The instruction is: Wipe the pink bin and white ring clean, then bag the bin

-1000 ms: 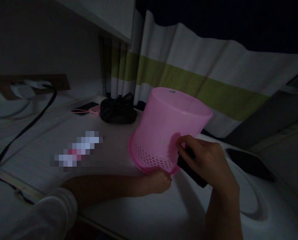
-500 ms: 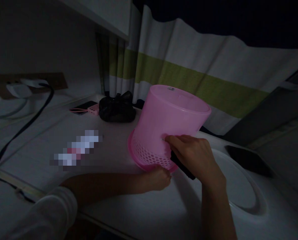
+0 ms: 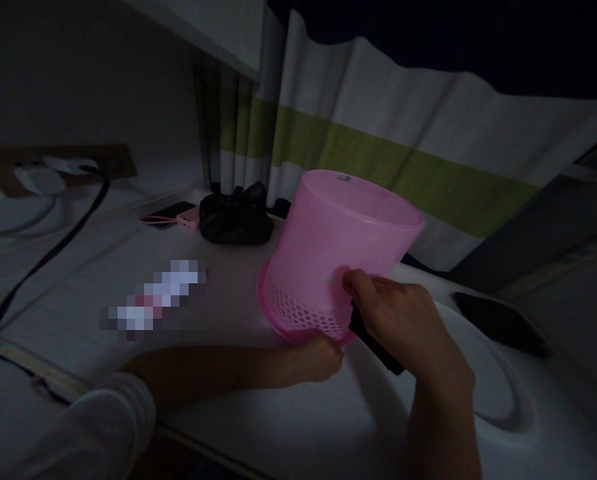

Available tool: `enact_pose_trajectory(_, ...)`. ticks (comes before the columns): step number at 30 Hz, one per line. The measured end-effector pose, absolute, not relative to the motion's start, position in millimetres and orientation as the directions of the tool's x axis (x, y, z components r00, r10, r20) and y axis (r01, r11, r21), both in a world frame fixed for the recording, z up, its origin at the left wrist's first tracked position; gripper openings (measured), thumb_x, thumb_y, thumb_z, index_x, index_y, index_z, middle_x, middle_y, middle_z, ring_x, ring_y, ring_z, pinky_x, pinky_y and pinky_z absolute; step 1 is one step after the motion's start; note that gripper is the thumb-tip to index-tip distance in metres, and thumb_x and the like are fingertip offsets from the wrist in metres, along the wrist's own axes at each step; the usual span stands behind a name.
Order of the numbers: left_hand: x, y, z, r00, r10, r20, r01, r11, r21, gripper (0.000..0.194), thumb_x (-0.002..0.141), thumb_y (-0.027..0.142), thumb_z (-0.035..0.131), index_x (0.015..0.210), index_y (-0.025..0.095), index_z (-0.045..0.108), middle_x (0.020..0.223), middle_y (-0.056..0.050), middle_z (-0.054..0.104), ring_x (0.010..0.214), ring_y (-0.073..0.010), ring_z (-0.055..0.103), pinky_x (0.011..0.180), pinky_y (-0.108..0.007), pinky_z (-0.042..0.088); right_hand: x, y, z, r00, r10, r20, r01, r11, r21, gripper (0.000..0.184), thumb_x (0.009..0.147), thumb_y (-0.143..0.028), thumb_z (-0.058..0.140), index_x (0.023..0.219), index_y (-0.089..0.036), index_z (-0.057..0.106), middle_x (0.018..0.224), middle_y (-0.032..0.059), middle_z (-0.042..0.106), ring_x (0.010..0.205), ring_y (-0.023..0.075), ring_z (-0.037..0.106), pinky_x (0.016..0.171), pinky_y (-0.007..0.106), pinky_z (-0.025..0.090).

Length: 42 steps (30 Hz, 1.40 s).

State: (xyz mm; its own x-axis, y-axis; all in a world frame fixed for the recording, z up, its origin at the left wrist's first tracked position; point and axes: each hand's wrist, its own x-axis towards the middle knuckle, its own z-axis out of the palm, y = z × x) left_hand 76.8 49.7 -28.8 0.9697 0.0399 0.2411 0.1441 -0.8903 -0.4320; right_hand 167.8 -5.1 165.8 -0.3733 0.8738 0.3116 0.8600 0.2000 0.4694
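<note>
A pink plastic basket (image 3: 338, 247) stands upside down on the white desk (image 3: 218, 293), its perforated rim resting on the surface. My left hand (image 3: 318, 360) is closed at the near edge of the rim, fingers curled against it. Against the basket's lower right side my right hand (image 3: 403, 320) grips a dark flat object (image 3: 373, 340), with its fingertips touching the pink wall. What the dark object is stays unclear in the dim light.
A tied black plastic bag (image 3: 235, 217) sits behind the basket, next to a phone and a pink item (image 3: 175, 217). A black cable (image 3: 48, 260) runs across the left. A white round lid-like surface (image 3: 498, 387) lies at the right. A striped curtain (image 3: 378, 140) hangs behind.
My right hand with the dark object slid left along the basket's side, then back to the right a little. The left hand and the basket have stayed put.
</note>
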Motion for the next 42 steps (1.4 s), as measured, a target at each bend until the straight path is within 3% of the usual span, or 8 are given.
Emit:
enact_pose_trajectory(6,72.5,49.2,-18.3,0.976,-0.015,0.216,0.094,-0.869,-0.486,0.028,0.076,-0.002,0.038,0.077,0.009,0.064,0.072,-0.011,0.067,0.052,-0.0172,0.053,0.047,-0.032,0.029,184.2,-13.2,169.0,-0.371,0.826,0.425,0.892,0.190,0.410,0.012,0.090,-0.019,0.041,0.096,-0.018,0.052,0.063,0.0000,0.062,0.048,0.0130,0.054,0.046,0.026,0.022)
enact_pose_trajectory(12,72.7,49.4,-17.7,0.982,-0.033,0.186,0.056,-0.889,-0.454,0.028,0.073,-0.004,0.039,0.078,0.010,0.063,0.071,-0.008,0.066,0.052,-0.0171,0.054,0.045,-0.031,0.029,208.1,-16.4,171.4,-0.292,0.703,0.648,0.955,0.173,0.242,0.027,0.093,-0.037,0.043,0.082,-0.018,0.058,0.062,0.0010,0.060,0.051,0.0111,0.054,0.049,0.025,0.028)
enact_pose_trajectory(15,74.3,50.5,-19.3,0.984,-0.021,0.178,0.051,-0.919,-0.392,0.025,0.079,0.002,0.040,0.077,0.011,0.063,0.069,-0.009,0.064,0.052,-0.0172,0.054,0.041,-0.031,0.027,214.9,-10.3,165.7,-0.177,0.467,0.867,0.980,-0.002,0.201,0.016,0.088,-0.031,0.051,0.082,-0.018,0.060,0.067,0.0043,0.060,0.059,0.0154,0.056,0.052,0.029,0.032)
enact_pose_trajectory(17,75.0,51.1,-19.6,0.984,-0.019,0.177,0.044,-0.938,-0.343,0.024,0.082,0.006,0.040,0.074,0.012,0.062,0.066,-0.008,0.062,0.052,-0.0165,0.053,0.040,-0.030,0.025,214.4,-0.5,157.9,-0.046,0.162,0.986,0.993,-0.101,0.063,0.013,0.085,-0.028,0.053,0.093,-0.020,0.061,0.078,0.0086,0.061,0.073,0.0223,0.058,0.062,0.034,0.038)
enact_pose_trajectory(20,75.5,51.3,-19.8,0.983,-0.017,0.182,0.039,-0.953,-0.301,0.023,0.083,0.008,0.041,0.074,0.012,0.061,0.065,-0.008,0.061,0.053,-0.0167,0.054,0.039,-0.030,0.025,207.2,21.7,142.3,0.079,-0.113,0.991,0.997,-0.014,-0.081,0.030,0.083,-0.026,0.053,0.113,-0.021,0.054,0.101,0.0143,0.056,0.098,0.0311,0.053,0.084,0.046,0.040)
enact_pose_trajectory(24,77.5,51.5,-22.7,0.981,-0.001,0.193,0.056,-0.955,-0.290,0.022,0.083,0.011,0.043,0.074,0.011,0.063,0.067,-0.009,0.062,0.054,-0.0187,0.055,0.038,-0.032,0.025,200.9,53.4,122.6,-0.072,-0.014,0.997,0.990,0.118,0.073,0.055,0.073,-0.036,0.061,0.122,-0.016,0.046,0.117,0.0161,0.048,0.111,0.0345,0.045,0.091,0.053,0.037)
enact_pose_trajectory(29,79.3,53.8,-25.4,0.976,-0.019,0.219,0.046,-0.957,-0.287,0.025,0.085,0.011,0.043,0.069,0.013,0.063,0.061,-0.007,0.060,0.052,-0.0169,0.054,0.038,-0.031,0.028,208.8,67.1,116.8,-0.129,-0.026,0.991,0.971,0.200,0.131,0.071,0.069,-0.040,0.064,0.131,-0.014,0.039,0.128,0.0174,0.042,0.119,0.0346,0.041,0.095,0.055,0.034)
enact_pose_trajectory(42,74.1,50.5,-16.2,0.973,-0.005,0.232,0.065,-0.954,-0.292,0.023,0.084,0.012,0.047,0.071,0.016,0.066,0.060,-0.008,0.063,0.048,-0.0180,0.053,0.037,-0.033,0.029,209.8,53.4,134.4,-0.134,0.157,0.978,0.972,0.213,0.099,0.054,0.074,-0.030,0.063,0.122,-0.010,0.051,0.117,0.0186,0.057,0.111,0.0299,0.052,0.093,0.049,0.039)
